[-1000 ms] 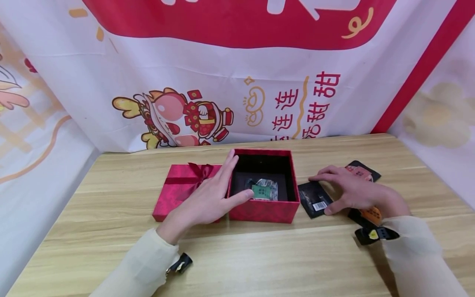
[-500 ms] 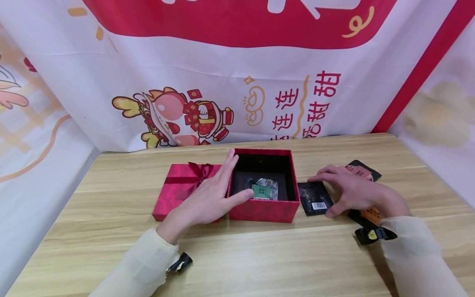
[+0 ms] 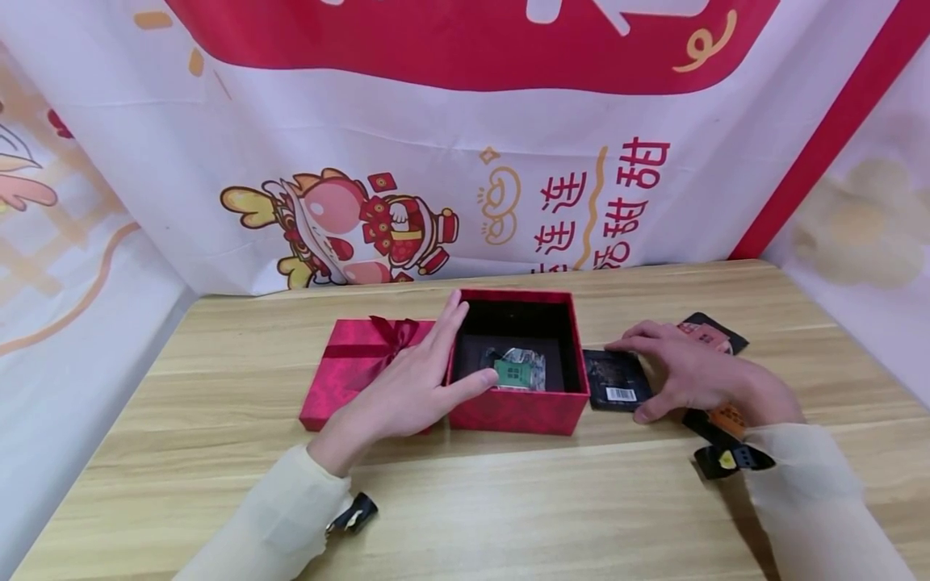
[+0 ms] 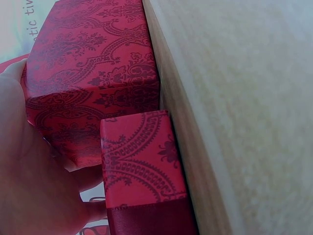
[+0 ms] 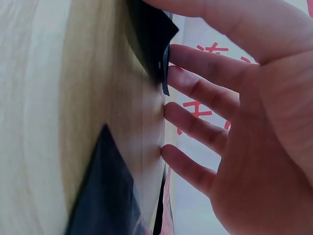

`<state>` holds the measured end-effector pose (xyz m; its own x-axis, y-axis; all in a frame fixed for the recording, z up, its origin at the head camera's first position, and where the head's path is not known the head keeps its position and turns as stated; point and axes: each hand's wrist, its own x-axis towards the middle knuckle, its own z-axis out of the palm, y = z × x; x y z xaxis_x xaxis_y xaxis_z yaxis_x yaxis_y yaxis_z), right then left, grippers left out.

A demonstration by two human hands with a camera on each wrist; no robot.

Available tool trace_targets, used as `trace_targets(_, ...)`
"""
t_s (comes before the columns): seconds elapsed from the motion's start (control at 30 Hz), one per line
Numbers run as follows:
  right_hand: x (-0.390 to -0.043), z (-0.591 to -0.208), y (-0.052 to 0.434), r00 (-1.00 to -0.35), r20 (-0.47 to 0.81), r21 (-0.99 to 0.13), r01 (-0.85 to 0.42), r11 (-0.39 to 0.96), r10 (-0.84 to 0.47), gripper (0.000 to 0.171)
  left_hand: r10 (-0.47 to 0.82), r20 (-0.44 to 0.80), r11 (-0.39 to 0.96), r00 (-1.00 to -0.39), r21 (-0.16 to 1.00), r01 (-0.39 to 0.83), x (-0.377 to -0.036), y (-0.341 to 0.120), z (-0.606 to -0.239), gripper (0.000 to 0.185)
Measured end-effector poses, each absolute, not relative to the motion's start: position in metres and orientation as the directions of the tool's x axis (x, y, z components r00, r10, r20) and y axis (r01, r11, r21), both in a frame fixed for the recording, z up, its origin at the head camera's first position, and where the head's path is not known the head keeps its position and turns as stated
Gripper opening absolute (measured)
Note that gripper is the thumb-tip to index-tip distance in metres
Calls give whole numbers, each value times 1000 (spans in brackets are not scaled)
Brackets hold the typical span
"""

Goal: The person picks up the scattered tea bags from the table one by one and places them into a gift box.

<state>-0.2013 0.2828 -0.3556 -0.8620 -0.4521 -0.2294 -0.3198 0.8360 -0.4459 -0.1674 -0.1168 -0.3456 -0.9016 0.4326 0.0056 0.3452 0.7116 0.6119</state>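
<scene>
From my feed, the left hand (image 3: 407, 387) lies flat against the left wall of the open red box (image 3: 517, 411), fingers straight, thumb on its front rim. The right hand (image 3: 690, 375) rests with relaxed fingers on a black packet (image 3: 613, 379) on the table (image 3: 508, 500) — just beside the box's right wall. A green-labelled packet (image 3: 516, 369) sits inside; the lid (image 3: 349, 363) lies left.

Pale cream sleeves (image 3: 276, 524), black wrist straps (image 3: 734, 458).
</scene>
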Motion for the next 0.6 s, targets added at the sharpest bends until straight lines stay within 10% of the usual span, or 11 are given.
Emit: trace_targets(0.6,-200,-345,281,-915,-89,-472,-310,825,-394,86,433,9,710,-901,613,347,-168,-117,-347,102)
